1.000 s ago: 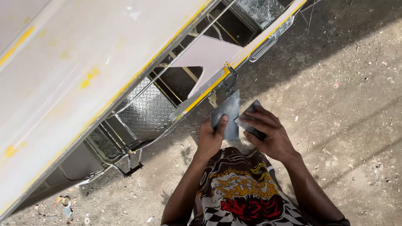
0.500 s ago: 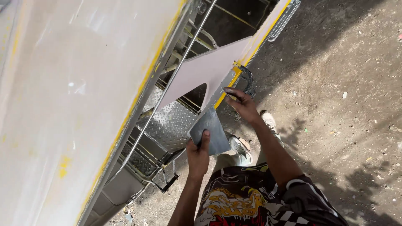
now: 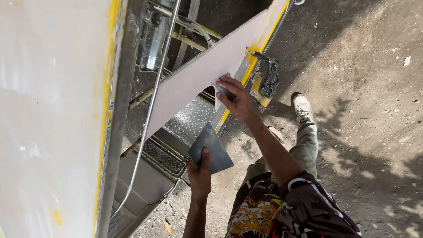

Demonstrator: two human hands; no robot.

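My right hand (image 3: 235,98) presses a small scraper (image 3: 221,87) on the pinkish panel (image 3: 198,77) (long axis diagonal); my left hand (image 3: 199,169), lower, grips a dark flat plate (image 3: 210,147).

My right hand (image 3: 235,99) stretches forward, fingers pressed flat; my left hand (image 3: 200,172) is raised, thumb up, gripping.
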